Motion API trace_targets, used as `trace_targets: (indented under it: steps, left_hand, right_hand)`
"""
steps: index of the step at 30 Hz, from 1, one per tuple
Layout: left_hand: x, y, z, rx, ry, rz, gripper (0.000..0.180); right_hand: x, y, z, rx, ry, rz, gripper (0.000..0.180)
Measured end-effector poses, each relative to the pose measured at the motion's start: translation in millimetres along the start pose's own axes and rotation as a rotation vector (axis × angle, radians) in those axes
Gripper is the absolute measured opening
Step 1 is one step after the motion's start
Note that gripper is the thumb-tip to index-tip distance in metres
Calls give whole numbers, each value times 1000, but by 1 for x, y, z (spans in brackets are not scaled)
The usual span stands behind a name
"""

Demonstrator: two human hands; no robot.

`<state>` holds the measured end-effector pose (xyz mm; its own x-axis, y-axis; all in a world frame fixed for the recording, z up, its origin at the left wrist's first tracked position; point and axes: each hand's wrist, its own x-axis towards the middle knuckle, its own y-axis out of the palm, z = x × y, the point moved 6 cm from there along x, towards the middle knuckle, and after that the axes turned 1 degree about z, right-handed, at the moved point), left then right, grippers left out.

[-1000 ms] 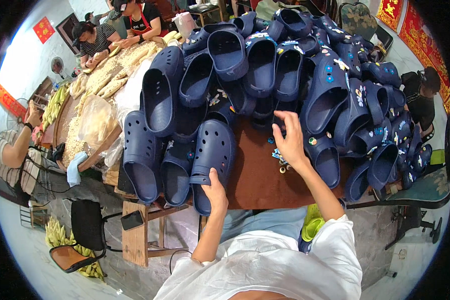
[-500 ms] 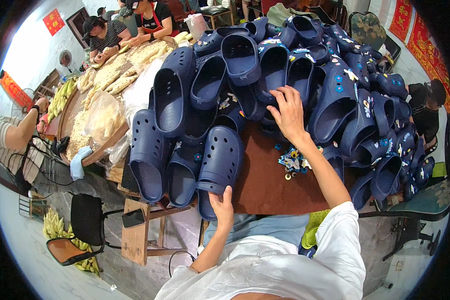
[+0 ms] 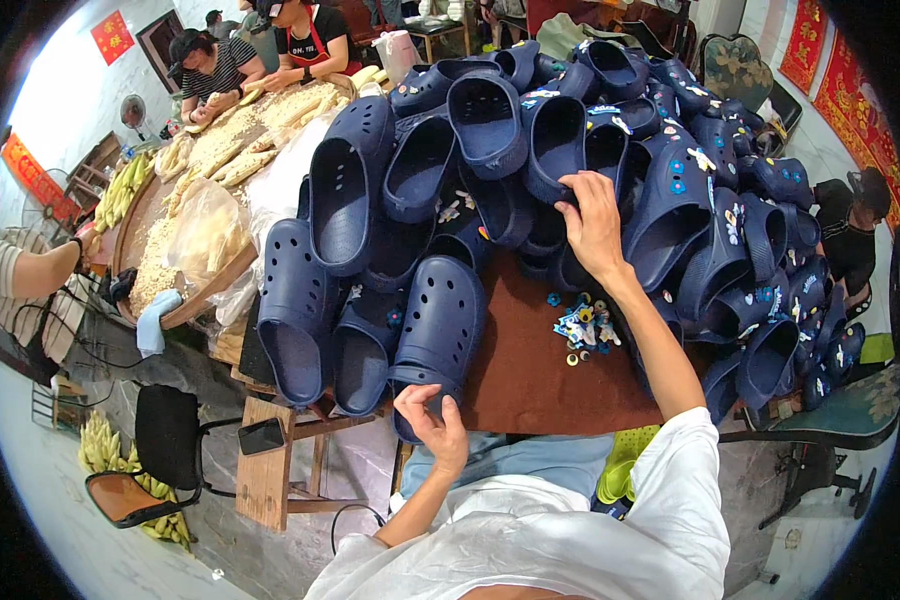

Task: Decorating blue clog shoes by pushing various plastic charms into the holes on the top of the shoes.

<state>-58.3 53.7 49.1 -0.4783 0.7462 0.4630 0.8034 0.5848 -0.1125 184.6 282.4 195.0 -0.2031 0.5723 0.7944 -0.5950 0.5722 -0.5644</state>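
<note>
By the right hand [image 3: 597, 225], the heel of a navy clog [image 3: 556, 140] is grasped, the fingers bent over its rim; where they are pressed beneath it is hidden. This clog is held at the front of the heap, above the brown-topped table [image 3: 530, 370], its smooth, dark opening turned to the view and its toe largely concealed. The left grip is loosened, with thumb and fingers parted: the left hand [image 3: 435, 432] is placed over the back of a nearer clog [image 3: 440, 325], and whether contact is made cannot quite be told. Plain round holes are shown on that clog's vamp, while its heel is partly covered. Between the hands, small charms [image 3: 588, 325] in blue, white and yellow are scattered, too jumbled to be counted. Beyond, a pile of navy clogs [image 3: 670, 200] is stacked, many decorated, the lower ones buried. To the left, a round tray [image 3: 240, 262] is filled with pale kernels, partly veiled by plastic, and a seated person [image 3: 35, 265] is cut off by the lens rim
</note>
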Motion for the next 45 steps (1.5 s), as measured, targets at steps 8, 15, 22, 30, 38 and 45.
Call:
trace_targets:
  steps: [8, 15, 22, 30, 38, 45]
  left_hand:
    - [-2, 10, 2, -1, -83, -18, 23]
    - [1, 12, 3, -23, -78, -31, 24]
    - [-5, 11, 9, -45, -99, -21, 25]
    - [1, 11, 5, 12, -89, 4, 24]
    - [0, 13, 11, 9, -52, 56, 29]
    - [-8, 5, 7, -52, -98, -89, 38]
  right_hand:
    - [0, -13, -6, 151, 72, -35, 31]
    - [-1, -32, 11, 131, 36, 5, 31]
    - [-12, -58, 47, 55, -39, 125, 34]
    - [-58, -87, 70, -11, -58, 203, 38]
    - [-190, -125, 113, 76, -12, 300, 41]
    - [-266, -116, 153, 167, 38, 380, 41]
